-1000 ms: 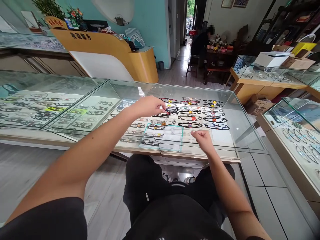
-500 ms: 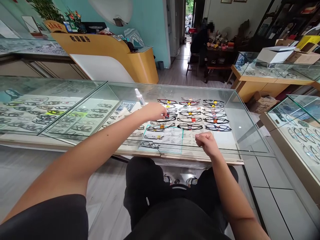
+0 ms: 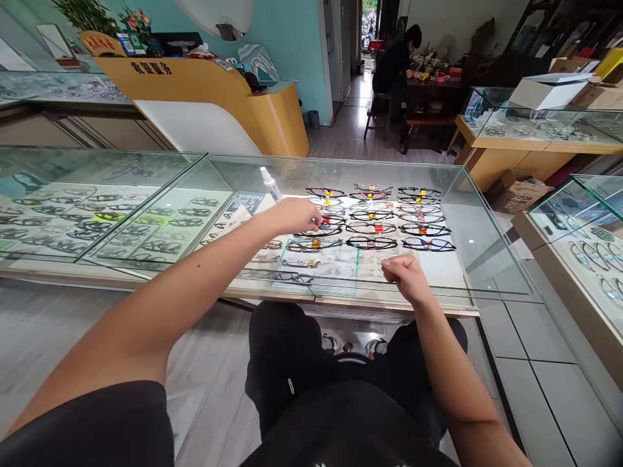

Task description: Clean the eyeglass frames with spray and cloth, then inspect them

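Note:
My left hand reaches over the glass counter with fingers curled down in a pinch on a pair of eyeglasses in the left column. The hand covers part of that frame. My right hand is closed in a loose fist above the counter's near side, with nothing visible in it. Between and beyond my hands, dark eyeglasses with small coloured tags lie in three columns. A white spray bottle stands just behind my left hand.
More eyeglasses fill the display to the left. Another glass case is at the right, near a cardboard box. A yellow service desk stands beyond the counter. Farther back, a person sits at a dark table.
The view has shifted slightly. Both hands keep nearly the same places over the counter, and the eyeglasses show no clear movement. The seated person's head is lower, bent toward the table.

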A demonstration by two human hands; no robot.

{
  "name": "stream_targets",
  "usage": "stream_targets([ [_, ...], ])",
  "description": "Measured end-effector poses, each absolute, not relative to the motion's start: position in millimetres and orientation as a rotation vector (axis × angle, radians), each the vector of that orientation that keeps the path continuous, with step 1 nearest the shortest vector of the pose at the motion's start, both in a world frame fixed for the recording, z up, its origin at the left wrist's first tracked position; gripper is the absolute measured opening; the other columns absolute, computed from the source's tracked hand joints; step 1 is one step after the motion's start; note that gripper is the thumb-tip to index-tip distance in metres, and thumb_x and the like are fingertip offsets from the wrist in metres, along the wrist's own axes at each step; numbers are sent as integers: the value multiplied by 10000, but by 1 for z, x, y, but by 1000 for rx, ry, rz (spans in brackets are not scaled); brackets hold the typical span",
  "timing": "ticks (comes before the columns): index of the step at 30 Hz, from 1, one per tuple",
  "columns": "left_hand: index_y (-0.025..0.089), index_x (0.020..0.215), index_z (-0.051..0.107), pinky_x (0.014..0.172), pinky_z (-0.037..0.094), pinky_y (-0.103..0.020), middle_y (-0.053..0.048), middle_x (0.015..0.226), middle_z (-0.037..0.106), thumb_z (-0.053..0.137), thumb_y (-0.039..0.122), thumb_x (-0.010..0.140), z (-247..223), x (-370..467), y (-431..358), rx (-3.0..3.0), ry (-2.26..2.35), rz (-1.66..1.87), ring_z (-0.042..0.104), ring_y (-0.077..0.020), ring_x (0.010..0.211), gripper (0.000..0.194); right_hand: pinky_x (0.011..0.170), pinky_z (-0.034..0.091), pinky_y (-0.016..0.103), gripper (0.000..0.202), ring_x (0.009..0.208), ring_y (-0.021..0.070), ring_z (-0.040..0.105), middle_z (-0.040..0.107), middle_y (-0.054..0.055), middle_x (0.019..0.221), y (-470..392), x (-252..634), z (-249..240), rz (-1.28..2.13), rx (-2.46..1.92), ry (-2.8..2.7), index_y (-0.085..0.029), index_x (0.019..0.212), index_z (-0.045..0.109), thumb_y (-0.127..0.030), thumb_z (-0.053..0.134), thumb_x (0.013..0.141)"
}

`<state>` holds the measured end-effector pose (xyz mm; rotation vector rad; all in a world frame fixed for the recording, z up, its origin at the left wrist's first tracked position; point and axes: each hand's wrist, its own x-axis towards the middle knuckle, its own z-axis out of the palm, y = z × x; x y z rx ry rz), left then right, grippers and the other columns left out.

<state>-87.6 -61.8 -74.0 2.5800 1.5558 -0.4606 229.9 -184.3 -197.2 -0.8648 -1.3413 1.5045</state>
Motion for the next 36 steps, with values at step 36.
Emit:
stream_targets([
  [36, 254, 990, 846, 784, 422, -333, -84, 1013, 831, 751, 366, 929, -62, -72, -98, 2569, 1507, -565, 741, -298, 1000, 159, 603, 151, 357, 705, 596, 119, 189, 247, -56, 569, -185, 230, -196, 1498, -854, -1372, -232, 519, 373, -603, 787, 953],
])
